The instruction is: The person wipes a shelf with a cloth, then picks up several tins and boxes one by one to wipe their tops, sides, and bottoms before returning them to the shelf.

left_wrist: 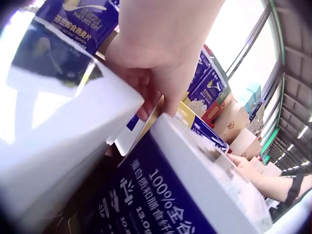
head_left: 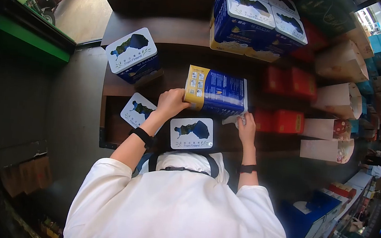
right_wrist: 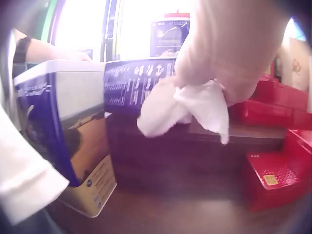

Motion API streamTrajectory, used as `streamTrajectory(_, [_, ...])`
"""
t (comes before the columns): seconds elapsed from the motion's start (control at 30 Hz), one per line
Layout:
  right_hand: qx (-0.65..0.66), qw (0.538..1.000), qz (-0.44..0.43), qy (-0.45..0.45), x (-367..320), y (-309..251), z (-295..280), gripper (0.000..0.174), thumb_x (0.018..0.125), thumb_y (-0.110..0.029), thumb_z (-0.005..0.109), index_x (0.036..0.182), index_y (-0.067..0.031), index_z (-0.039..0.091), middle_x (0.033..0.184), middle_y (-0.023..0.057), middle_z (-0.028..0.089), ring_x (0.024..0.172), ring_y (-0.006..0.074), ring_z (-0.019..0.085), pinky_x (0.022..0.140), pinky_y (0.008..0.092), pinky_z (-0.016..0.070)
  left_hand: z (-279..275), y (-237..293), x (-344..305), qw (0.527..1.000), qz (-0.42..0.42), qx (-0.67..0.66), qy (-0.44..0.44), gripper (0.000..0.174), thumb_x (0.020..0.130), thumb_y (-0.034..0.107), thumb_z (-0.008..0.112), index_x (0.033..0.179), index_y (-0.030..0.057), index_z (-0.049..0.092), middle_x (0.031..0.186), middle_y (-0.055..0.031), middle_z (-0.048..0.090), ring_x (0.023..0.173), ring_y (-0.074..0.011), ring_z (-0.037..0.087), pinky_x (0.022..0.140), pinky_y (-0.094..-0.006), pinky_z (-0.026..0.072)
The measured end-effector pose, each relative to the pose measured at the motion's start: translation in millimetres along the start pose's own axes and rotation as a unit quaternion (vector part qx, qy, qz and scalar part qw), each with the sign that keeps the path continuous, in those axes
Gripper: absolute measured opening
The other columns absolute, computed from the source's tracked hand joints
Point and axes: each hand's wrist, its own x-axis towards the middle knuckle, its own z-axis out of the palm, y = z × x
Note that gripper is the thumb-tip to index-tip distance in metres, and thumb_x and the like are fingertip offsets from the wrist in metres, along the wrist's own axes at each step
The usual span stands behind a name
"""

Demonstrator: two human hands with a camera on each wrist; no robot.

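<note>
A blue and yellow oatmeal tin (head_left: 224, 92) lies tipped on its side in front of me, its yellow end to the left. My left hand (head_left: 172, 103) grips that yellow end; in the left wrist view the hand (left_wrist: 156, 58) bends over it. At the white-lidded end, my right hand (head_left: 247, 128) pinches a crumpled white cloth (head_left: 231, 120) close to the tin's near corner. The right wrist view shows the cloth (right_wrist: 207, 107) hanging in two folds below the fingers. Nearer my body stands another tin (head_left: 192, 134), white lid up, with a second tin (head_left: 136, 108) partly behind my left forearm.
One more tin (head_left: 134, 54) stands at the shelf's left. Stacked tins (head_left: 250, 27) fill the back. Red boxes (head_left: 289, 122) and pale paper bags (head_left: 333, 100) line the right side. The dark wooden shelf (head_left: 168, 27) rises in a step behind.
</note>
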Motion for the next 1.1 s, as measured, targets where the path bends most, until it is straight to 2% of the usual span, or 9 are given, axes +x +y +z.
streamTrajectory(0.13, [-0.011,0.997,0.067,0.039,14,-16,-22,0.049,0.078,-0.008,0.062,0.125,0.0015,0.05,0.101,0.0172,0.057,0.093,0.0324,0.058,0.083,0.0346,0.0456,18,-14,7,1.0,-0.006,0.019,-0.022,0.027,0.069,0.026,0.075,0.087,0.0064,0.067,0.083,-0.0149,0.068,0.077,-0.0321,0.066,0.069,-0.0414,0.0522])
streamTrajectory(0.23, [0.001,0.997,0.023,0.077,24,-24,-27,0.048,0.08,-0.01,0.061,0.125,-0.002,0.051,0.1,0.0147,0.057,0.09,0.032,0.059,0.079,0.0365,0.0469,20,-18,9,0.998,-0.014,0.04,-0.048,0.028,0.068,0.025,0.075,0.088,0.0073,0.068,0.084,-0.0153,0.068,0.079,-0.033,0.066,0.07,-0.0428,0.0522])
streamTrajectory(0.5, [-0.177,0.982,-0.02,-0.061,62,-82,34,0.047,0.078,-0.005,0.052,0.123,0.0073,0.044,0.102,0.024,0.051,0.09,0.0393,0.058,0.079,0.0436,0.0496,24,-23,10,0.997,-0.006,0.031,-0.064,0.029,0.068,0.023,0.075,0.091,0.007,0.069,0.085,-0.0154,0.068,0.079,-0.0326,0.065,0.073,-0.0403,0.0522])
streamTrajectory(0.7, [-0.101,0.975,-0.134,-0.148,69,-137,87,0.051,0.079,-0.01,0.053,0.124,0.0084,0.04,0.104,0.0233,0.048,0.095,0.0381,0.055,0.08,0.0429,0.0485,23,-24,11,0.997,-0.004,0.045,-0.065,0.029,0.067,0.027,0.074,0.085,0.0052,0.068,0.082,-0.0177,0.067,0.078,-0.0351,0.064,0.071,-0.0431,0.0514])
streamTrajectory(0.8, [-0.054,0.973,-0.161,-0.158,67,-152,101,0.046,0.08,-0.009,0.053,0.123,0.0041,0.046,0.104,0.0213,0.05,0.094,0.038,0.056,0.081,0.0427,0.0478,25,-24,12,0.997,-0.033,0.036,-0.051,0.029,0.066,0.024,0.075,0.084,0.0034,0.067,0.08,-0.0192,0.066,0.077,-0.0354,0.065,0.071,-0.0442,0.0512])
streamTrajectory(0.87, [0.048,0.958,-0.143,-0.244,73,-151,91,0.038,0.08,-0.009,0.053,0.118,-0.0004,0.055,0.103,0.0186,0.052,0.092,0.0377,0.057,0.081,0.0418,0.047,22,-21,9,0.997,-0.021,0.041,-0.055,0.029,0.066,0.024,0.075,0.085,0.0038,0.067,0.08,-0.0188,0.066,0.078,-0.035,0.065,0.071,-0.0439,0.0514])
streamTrajectory(0.97, [0.096,0.984,-0.115,-0.094,83,-122,49,0.035,0.077,-0.004,0.058,0.112,-0.0033,0.059,0.099,0.0171,0.052,0.086,0.0344,0.059,0.074,0.0409,0.0492,18,-17,10,0.998,-0.009,0.033,-0.059,0.028,0.067,0.024,0.075,0.087,0.0048,0.068,0.082,-0.0179,0.067,0.079,-0.0342,0.065,0.071,-0.0433,0.0516])
streamTrajectory(1.03, [-0.005,0.995,-0.088,0.039,92,-95,13,0.034,0.077,-0.004,0.059,0.11,-0.0022,0.06,0.102,0.0172,0.049,0.084,0.0344,0.058,0.074,0.0395,0.0492,18,-18,7,0.998,-0.008,0.02,-0.066,0.029,0.067,0.024,0.075,0.088,0.0054,0.068,0.083,-0.0174,0.067,0.079,-0.0338,0.065,0.072,-0.0431,0.0517])
streamTrajectory(1.1, [-0.082,0.994,-0.014,0.074,102,-72,-13,0.034,0.079,-0.008,0.058,0.112,-0.0005,0.058,0.107,0.0176,0.047,0.085,0.0355,0.059,0.074,0.0409,0.0496,17,-17,9,0.997,-0.016,0.018,-0.074,0.03,0.067,0.024,0.075,0.091,0.0068,0.068,0.085,-0.0167,0.067,0.08,-0.0333,0.065,0.073,-0.0427,0.0518])
